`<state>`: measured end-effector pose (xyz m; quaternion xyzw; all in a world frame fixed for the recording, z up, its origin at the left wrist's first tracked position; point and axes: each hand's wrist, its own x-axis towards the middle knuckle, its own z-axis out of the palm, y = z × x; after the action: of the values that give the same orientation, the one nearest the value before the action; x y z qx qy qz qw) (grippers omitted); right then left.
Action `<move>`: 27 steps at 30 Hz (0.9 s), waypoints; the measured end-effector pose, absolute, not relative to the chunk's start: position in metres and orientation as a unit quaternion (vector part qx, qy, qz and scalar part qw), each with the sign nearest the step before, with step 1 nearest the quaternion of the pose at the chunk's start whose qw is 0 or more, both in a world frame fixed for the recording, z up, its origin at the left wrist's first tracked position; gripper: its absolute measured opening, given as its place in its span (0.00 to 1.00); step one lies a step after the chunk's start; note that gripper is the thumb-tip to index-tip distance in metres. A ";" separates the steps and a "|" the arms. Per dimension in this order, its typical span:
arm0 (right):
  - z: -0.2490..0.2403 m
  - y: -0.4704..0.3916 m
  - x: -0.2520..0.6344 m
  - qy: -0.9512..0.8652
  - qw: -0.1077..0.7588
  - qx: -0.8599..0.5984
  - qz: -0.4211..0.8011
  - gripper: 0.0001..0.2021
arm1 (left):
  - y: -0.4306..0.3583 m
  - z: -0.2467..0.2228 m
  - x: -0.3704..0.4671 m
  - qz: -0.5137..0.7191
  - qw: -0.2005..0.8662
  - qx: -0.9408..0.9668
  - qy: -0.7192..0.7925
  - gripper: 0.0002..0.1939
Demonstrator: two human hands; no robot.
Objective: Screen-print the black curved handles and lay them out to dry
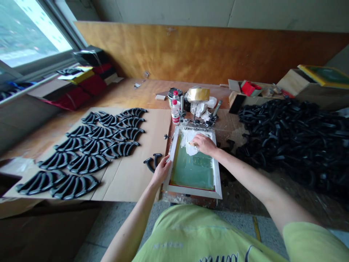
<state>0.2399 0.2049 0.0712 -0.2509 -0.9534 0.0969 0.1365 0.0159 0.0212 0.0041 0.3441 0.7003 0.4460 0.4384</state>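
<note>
Framed screen [193,171] laid on counter [131,92], long axis near-far, hinge clamps at far end. Left edge held by left hand [163,167]; right hand [203,144] placed over white ink, grip pinched on small scraper [194,144].

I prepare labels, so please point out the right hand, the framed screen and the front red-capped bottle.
Right hand [205,144]: head view, back of the hand.
Framed screen [192,176]: head view, green mesh.
Front bottle [175,118]: head view, red label.
</note>
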 end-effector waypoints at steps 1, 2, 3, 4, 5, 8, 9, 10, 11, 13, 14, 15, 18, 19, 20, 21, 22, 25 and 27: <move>0.067 0.199 0.241 -0.953 0.141 -0.255 0.084 0.10 | 0.021 0.004 0.016 0.450 0.446 0.338 0.696 0.35; 0.064 0.194 0.243 -0.956 0.139 -0.248 0.078 0.11 | 0.021 0.005 0.016 0.454 0.454 0.332 0.691 0.36; 0.061 0.189 0.247 -0.959 0.135 -0.236 0.077 0.11 | 0.021 0.006 0.016 0.457 0.459 0.328 0.688 0.36; 0.060 0.186 0.251 -0.962 0.133 -0.222 0.083 0.11 | 0.021 0.007 0.016 0.459 0.462 0.324 0.686 0.37; 0.060 0.186 0.254 -0.964 0.131 -0.212 0.095 0.10 | 0.021 0.009 0.017 0.460 0.463 0.321 0.687 0.37; 0.071 0.203 0.249 -0.952 0.146 -0.228 0.142 0.09 | 0.021 0.020 0.018 0.463 0.468 0.310 0.686 0.37; 0.077 0.213 0.243 -0.942 0.157 -0.252 0.154 0.12 | 0.021 0.027 0.017 0.466 0.473 0.308 0.682 0.38; 0.083 0.224 0.236 -0.930 0.169 -0.283 0.160 0.17 | 0.020 0.034 0.017 0.469 0.479 0.309 0.674 0.38; 0.090 0.236 0.230 -0.918 0.179 -0.317 0.160 0.23 | 0.020 0.042 0.016 0.473 0.486 0.311 0.666 0.39; 0.101 0.259 0.225 -0.895 0.193 -0.375 0.147 0.31 | 0.020 0.063 0.014 0.483 0.493 0.317 0.650 0.37; 0.105 0.269 0.228 -0.884 0.203 -0.398 0.138 0.31 | 0.022 0.074 0.013 0.490 0.493 0.319 0.645 0.35; 0.107 0.278 0.236 -0.871 0.219 -0.420 0.130 0.30 | 0.025 0.086 0.013 0.499 0.488 0.321 0.641 0.33; 0.100 0.291 0.278 -0.797 0.279 -0.520 0.131 0.19 | 0.044 0.123 0.015 0.563 0.453 0.327 0.609 0.29; 0.092 0.289 0.292 -0.763 0.287 -0.563 0.136 0.16 | 0.054 0.134 0.017 0.593 0.439 0.331 0.588 0.28; 0.082 0.285 0.304 -0.734 0.285 -0.600 0.144 0.14 | 0.064 0.145 0.019 0.620 0.431 0.336 0.563 0.28; 0.071 0.278 0.313 -0.718 0.275 -0.620 0.154 0.12 | 0.075 0.155 0.021 0.639 0.431 0.342 0.538 0.28; 0.058 0.268 0.318 -0.721 0.259 -0.620 0.169 0.10 | 0.085 0.162 0.024 0.649 0.436 0.345 0.519 0.29; 0.027 0.230 0.308 -0.815 0.198 -0.508 0.196 0.13 | 0.103 0.165 0.032 0.662 0.454 0.317 0.505 0.30; 0.018 0.205 0.290 -0.865 0.162 -0.443 0.172 0.16 | 0.101 0.148 0.043 0.675 0.453 0.271 0.516 0.29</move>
<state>0.2899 0.2054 0.0180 -0.4431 -0.8649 0.1715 0.1618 0.0433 0.1009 0.1479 0.2706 0.5157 0.6747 0.4534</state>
